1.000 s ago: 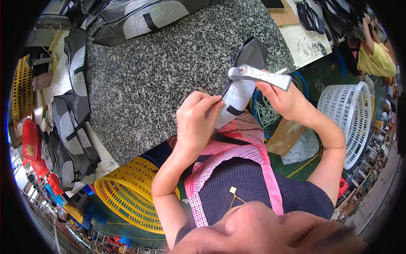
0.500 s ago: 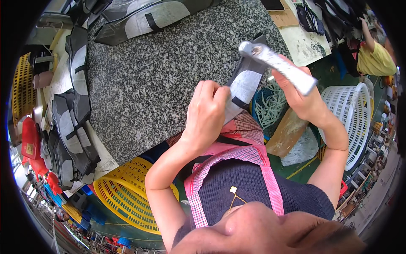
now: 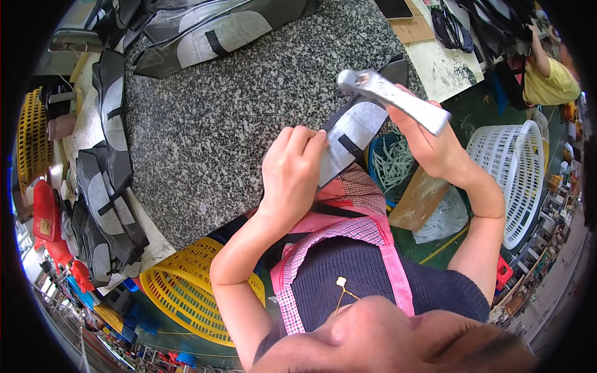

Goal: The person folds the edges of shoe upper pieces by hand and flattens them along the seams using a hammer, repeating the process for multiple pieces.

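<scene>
My right hand (image 3: 430,148) is closed around the handle of a silver metal hammer (image 3: 404,98). The hammer's head is over the piece at the slab's right corner; I cannot tell if they touch. That piece is a dark grey fabric panel (image 3: 367,119) with a pale grey rounded patch and a short black strap. My left hand (image 3: 291,166) pinches the panel's left edge between thumb and bent fingers, at the front right edge of the speckled stone slab (image 3: 217,130). The hammer and right hand hide part of the panel.
Similar panels lie at the slab's far edge (image 3: 224,38) and on the left (image 3: 106,199). Below stand a yellow basket (image 3: 186,292), a white basket (image 3: 507,180) and a blue bin of pale strips (image 3: 392,158). A person in yellow (image 3: 550,84) is at the far right.
The hammer and my right hand have shifted slightly left and down. My left hand has moved a little left, and the panel lies at a more slanted angle.
</scene>
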The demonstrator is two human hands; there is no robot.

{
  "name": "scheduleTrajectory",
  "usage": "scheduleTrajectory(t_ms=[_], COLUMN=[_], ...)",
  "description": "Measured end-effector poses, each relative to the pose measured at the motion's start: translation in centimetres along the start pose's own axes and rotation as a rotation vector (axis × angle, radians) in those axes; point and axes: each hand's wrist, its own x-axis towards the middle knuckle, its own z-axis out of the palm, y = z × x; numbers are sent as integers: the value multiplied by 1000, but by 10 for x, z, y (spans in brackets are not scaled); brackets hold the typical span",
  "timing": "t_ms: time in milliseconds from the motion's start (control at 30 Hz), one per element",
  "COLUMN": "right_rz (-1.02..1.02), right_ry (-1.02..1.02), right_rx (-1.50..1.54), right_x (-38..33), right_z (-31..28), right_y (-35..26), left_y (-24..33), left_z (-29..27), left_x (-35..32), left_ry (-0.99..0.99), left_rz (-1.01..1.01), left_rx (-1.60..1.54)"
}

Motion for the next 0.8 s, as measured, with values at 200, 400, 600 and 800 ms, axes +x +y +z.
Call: scheduleTrajectory(t_ms=[200,400,600,800], right_rz=[-94,-132,-56,-177], right_ry=[-93,32,-203,-127], right_rx=[-170,14,-126,-29], right_x=[-3,-8,-2,-19], right_z=[27,21,31,41], right_y=[20,-10,7,-5], left_y=[-7,-3,-11,-4], left_z=[-11,-7,-25,-15], left_x=[4,-12,-9,-29], left_ry=[-66,-9,-153,-40], left_rz=[-141,156,-22,268], left_rx=[-133,177,30,307])
